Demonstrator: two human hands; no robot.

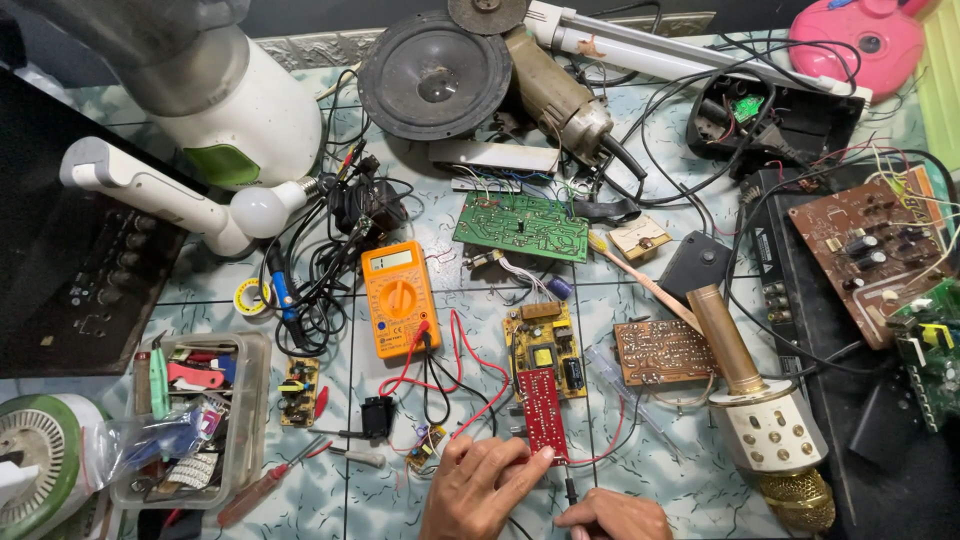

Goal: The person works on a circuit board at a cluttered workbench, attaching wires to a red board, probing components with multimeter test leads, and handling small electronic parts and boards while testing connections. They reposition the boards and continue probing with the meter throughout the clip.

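Bench [690, 470]: tiled, crowded. I note the speaker [434, 72] at the far edge, the green board [521, 226] nearer, the orange meter [399, 298] left of centre with red and black leads. Left hand [478, 488]: fingers bent, fingertips pressed on the lower edge of the red board [542, 414], which lies just beyond the hand, overlapping a yellow board [545, 349]. Right hand [612, 517]: closed around a black probe [568, 488], tip just below the red board.

A pale tiled table [640, 470] carries an orange multimeter [400, 298] at centre, a green circuit board [522, 226] above it, a black speaker cone [435, 75] at top, and a plastic parts box [195, 418] lower left.
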